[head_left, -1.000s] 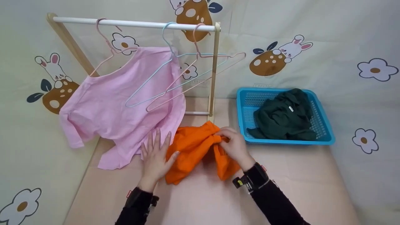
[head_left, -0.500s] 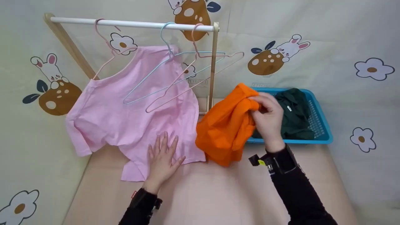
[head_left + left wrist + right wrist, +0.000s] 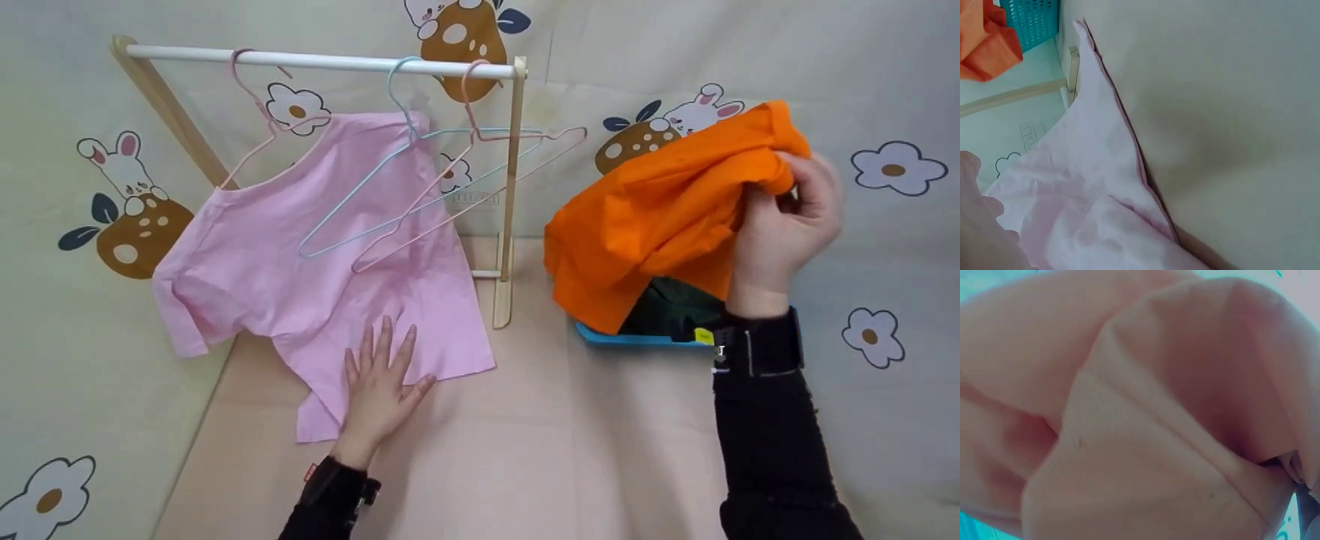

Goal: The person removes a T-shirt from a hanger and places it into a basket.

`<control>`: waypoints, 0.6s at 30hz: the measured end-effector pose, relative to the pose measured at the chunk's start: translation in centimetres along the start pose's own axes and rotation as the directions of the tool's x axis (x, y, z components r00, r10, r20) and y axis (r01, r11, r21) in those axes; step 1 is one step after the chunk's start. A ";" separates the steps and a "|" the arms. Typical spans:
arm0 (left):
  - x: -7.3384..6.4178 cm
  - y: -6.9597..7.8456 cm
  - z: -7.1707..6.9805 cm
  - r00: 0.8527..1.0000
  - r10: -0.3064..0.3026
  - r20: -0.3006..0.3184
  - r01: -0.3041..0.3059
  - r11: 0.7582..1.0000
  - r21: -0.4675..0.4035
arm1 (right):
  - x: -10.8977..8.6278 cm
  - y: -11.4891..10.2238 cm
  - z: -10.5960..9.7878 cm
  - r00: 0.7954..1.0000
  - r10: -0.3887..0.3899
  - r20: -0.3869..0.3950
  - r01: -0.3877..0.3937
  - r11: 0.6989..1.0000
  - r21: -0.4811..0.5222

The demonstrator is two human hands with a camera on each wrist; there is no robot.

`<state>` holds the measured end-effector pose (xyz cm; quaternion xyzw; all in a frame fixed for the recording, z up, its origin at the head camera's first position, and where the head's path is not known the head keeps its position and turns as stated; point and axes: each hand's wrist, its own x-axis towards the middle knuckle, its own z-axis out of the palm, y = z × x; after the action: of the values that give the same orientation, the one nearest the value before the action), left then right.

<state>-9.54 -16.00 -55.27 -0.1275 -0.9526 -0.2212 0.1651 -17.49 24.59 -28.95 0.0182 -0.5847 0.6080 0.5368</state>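
Cloth (image 3: 645, 217), bright orange and crumpled, is hanging from the right hand (image 3: 791, 232) above the back right corner of the bench (image 3: 540, 450). That hand's thumb and fingers are pinching it at its upper right end, and the rest is draping down and leftward in loose folds. In the head view it is hiding most of a blue basket (image 3: 645, 340), whose front rim is showing below, with a dark green garment (image 3: 671, 304) lying inside. The right wrist view is filling with fabric so close and washed out that the exact grip is hard to make out there.

The left hand (image 3: 384, 390) is lying over the lower part of a pink shirt (image 3: 330, 247), near the hem, its fingers straight and spread. The shirt is hanging from a pink hanger (image 3: 270, 135) near the left end of a rack (image 3: 330, 61), which is standing toward the bench's back left corner. A blue hanger (image 3: 412, 133) and a second pink hanger (image 3: 474, 133) are hanging near the rail's right end, overlapping each other and partly crossing the shirt. A wall (image 3: 892, 247) printed with flowers and rabbits is rising behind the bench's back edge.
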 end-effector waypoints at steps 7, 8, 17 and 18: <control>0.2 -1.6 -2.1 0.997 -0.049 -0.058 0.050 0.999 0.017 | -0.4 3.6 -1.5 0.999 0.020 0.049 -0.014 0.992 -0.126; 0.3 -1.8 -2.3 0.996 -0.054 -0.069 0.055 0.998 0.021 | -0.8 4.6 -1.8 0.997 0.011 0.076 0.002 0.986 -0.164; 0.4 -3.0 -4.3 0.990 -0.123 -0.067 0.124 0.992 0.009 | -3.9 12.2 -4.2 0.933 0.110 0.342 0.055 0.898 -0.437; 0.4 -3.1 -4.5 0.989 -0.128 -0.069 0.129 0.992 0.010 | -4.2 12.8 -4.4 0.915 0.144 0.377 0.057 0.879 -0.474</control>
<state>-9.70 -20.71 -52.44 -0.0570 -0.9543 -0.2289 0.1837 -21.63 28.51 -41.89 -0.0031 -0.8135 0.4411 0.3791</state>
